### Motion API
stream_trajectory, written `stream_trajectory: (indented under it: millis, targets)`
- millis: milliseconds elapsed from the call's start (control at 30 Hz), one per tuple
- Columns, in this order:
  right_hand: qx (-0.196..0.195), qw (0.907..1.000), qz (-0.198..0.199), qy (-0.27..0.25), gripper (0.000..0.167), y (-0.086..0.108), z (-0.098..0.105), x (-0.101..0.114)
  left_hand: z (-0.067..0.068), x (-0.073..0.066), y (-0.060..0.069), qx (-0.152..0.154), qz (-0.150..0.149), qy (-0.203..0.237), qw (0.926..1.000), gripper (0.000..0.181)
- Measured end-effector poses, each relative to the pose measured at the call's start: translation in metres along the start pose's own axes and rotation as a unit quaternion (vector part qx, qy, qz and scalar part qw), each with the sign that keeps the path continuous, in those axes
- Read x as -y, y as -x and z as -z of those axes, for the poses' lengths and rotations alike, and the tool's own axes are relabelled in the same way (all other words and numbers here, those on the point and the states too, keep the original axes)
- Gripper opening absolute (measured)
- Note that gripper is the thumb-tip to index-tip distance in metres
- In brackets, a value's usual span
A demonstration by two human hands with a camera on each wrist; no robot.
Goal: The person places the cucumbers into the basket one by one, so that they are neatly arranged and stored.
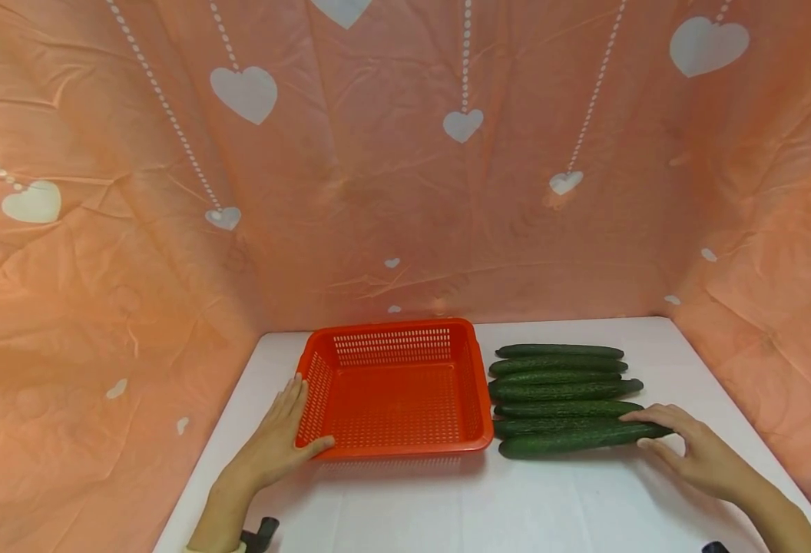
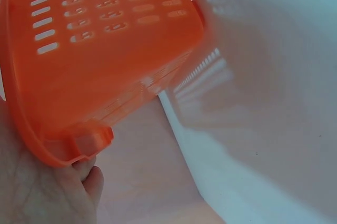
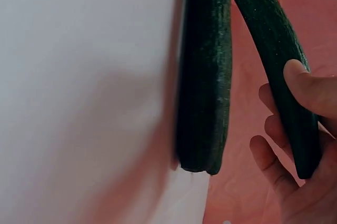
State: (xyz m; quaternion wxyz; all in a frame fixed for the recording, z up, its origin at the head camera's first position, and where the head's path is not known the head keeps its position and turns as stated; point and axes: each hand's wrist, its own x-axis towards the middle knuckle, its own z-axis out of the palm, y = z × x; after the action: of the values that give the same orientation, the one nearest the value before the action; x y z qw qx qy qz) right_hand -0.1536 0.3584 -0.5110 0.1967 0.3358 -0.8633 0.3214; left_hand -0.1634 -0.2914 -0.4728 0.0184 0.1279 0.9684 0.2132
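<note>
gripping a cucumber (image 1: 564,442) with right hand (image 1: 699,458), left hand (image 1: 274,439) straight-fingered on basket (image 1: 405,452), probably pickup step, needs a steady lift next

I get a bright head view, the orange cloth (image 1: 67,307) glowing strongest at left. The basket (image 1: 405,451) throws a slatted shadow onto the white bench (image 1: 412,507). My wrist feeds look dimmer and softer, the left one hazy and bluish.
</note>
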Motion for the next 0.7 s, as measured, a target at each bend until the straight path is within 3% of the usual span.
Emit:
stream_trajectory:
  millis: [267,700]
  targets:
    - [-0.013,0.9998,-0.014,-0.005,0.063,-0.009,0.012,0.003,0.002,-0.001,0.0,0.005,0.002,-0.001,1.0,0.118]
    - [-0.081,0.9953,-0.041,-0.033,0.063,-0.034,0.029,0.011,-0.002,0.001,-0.001,-0.006,0.0,0.005,1.0,0.119]
